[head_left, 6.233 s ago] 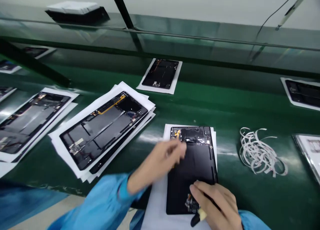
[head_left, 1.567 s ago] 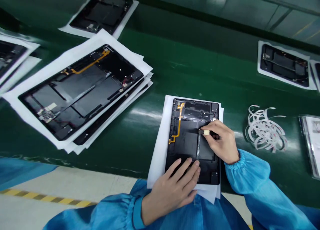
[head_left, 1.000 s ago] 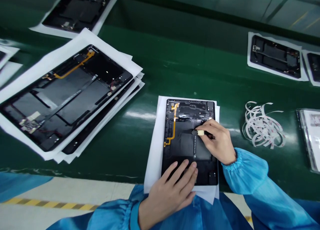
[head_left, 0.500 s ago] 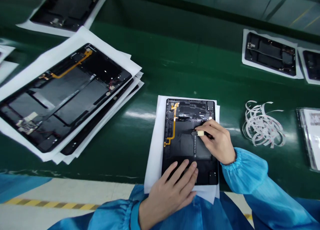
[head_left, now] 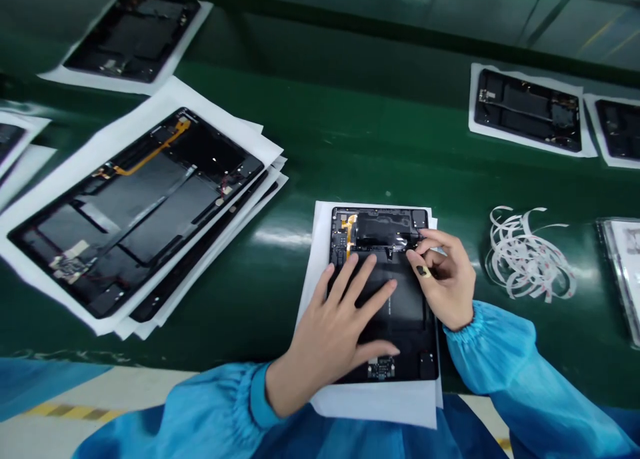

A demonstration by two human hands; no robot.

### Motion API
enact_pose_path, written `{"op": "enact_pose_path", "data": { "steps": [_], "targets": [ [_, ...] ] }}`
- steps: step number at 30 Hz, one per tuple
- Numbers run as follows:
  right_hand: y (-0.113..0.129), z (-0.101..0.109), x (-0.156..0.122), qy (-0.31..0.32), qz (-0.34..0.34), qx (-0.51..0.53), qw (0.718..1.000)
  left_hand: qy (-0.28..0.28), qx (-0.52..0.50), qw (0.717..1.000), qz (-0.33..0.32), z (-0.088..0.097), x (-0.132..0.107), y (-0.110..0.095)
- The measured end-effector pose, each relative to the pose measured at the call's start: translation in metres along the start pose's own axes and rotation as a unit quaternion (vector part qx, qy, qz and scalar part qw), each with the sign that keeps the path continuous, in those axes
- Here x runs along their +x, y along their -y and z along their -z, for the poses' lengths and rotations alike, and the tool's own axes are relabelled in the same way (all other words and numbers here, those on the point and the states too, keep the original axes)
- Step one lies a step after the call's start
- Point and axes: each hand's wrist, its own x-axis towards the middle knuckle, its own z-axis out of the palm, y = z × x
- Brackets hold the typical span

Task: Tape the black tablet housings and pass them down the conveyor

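An opened black tablet housing [head_left: 400, 312] lies on white paper sheets [head_left: 380, 406] in front of me. An orange flat cable [head_left: 349, 239] runs down its left side, partly covered by my fingers. Fingers spread, my left hand [head_left: 333, 332] rests across the housing's left and middle part. At the upper right edge of the housing, my right hand [head_left: 447, 276] is closed, thumb and index fingertips near each other; what they hold, if anything, is too small to make out. A pale yellow strip with a black patch [head_left: 423, 271] sits on the right thumb.
To the left is a stack of opened tablet housings [head_left: 165, 219] with paper sheets between them. Another housing [head_left: 133, 39] lies behind it. Curled white strips [head_left: 533, 259] are heaped to the right, near a clear-edged tray [head_left: 617, 272]. More housings [head_left: 530, 109] lie at the back right.
My left hand has slid up the housing and its fingers have spread wider. My right hand has moved from the middle up to the upper right edge. The view has shifted slightly.
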Motion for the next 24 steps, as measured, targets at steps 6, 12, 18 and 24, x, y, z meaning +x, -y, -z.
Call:
{"op": "enact_pose_path", "data": {
  "steps": [6, 12, 18, 24],
  "targets": [
    [-0.005, 0.0, -0.002, 0.015, 0.008, -0.008, 1.0, -0.003, -0.01, 0.998, 0.058, -0.003, 0.033, 0.01],
    [0.005, 0.009, 0.004, -0.016, 0.002, 0.004, 1.0, -0.05, -0.068, 0.986, 0.146, 0.001, 0.022, 0.03],
    [0.006, 0.044, -0.006, 0.042, -0.004, -0.188, 0.981, -0.033, -0.053, 0.957, 0.284, 0.01, -0.029, 0.046],
    [-0.016, 0.044, -0.032, 0.066, 0.022, -0.274, 0.959, -0.086, -0.176, 0.935, 0.295, 0.003, -0.034, 0.028]
  ]
}}
